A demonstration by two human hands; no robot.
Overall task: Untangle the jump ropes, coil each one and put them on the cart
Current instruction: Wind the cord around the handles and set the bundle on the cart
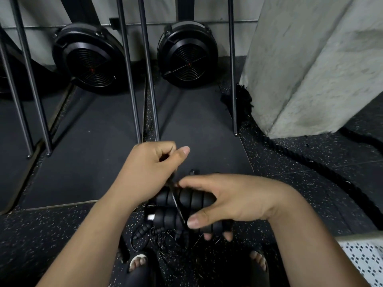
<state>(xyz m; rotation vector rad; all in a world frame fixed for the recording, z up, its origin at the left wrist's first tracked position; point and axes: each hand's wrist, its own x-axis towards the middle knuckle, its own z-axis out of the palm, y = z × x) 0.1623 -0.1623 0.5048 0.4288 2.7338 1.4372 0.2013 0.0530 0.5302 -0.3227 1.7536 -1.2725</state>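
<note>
My right hand (223, 201) grips two black ribbed jump rope handles (186, 200) side by side, thumb underneath and fingers over the top. A thin black rope cord (176, 204) runs across both handles up into my left hand (149, 172), which pinches it between thumb and curled fingers just above the handles. More thin cord hangs below in a loose tangle (165, 243) over the floor, with another ribbed black piece (142, 232) dangling at the lower left. The cart is not in view.
Two black rowing machine fans (89, 59) (187, 53) stand against the far wall with metal rails (132, 83) running toward me. A concrete pillar (310, 65) rises at right, with a thick black battle rope (310, 162) on the speckled floor. My sandalled feet (138, 264) are below.
</note>
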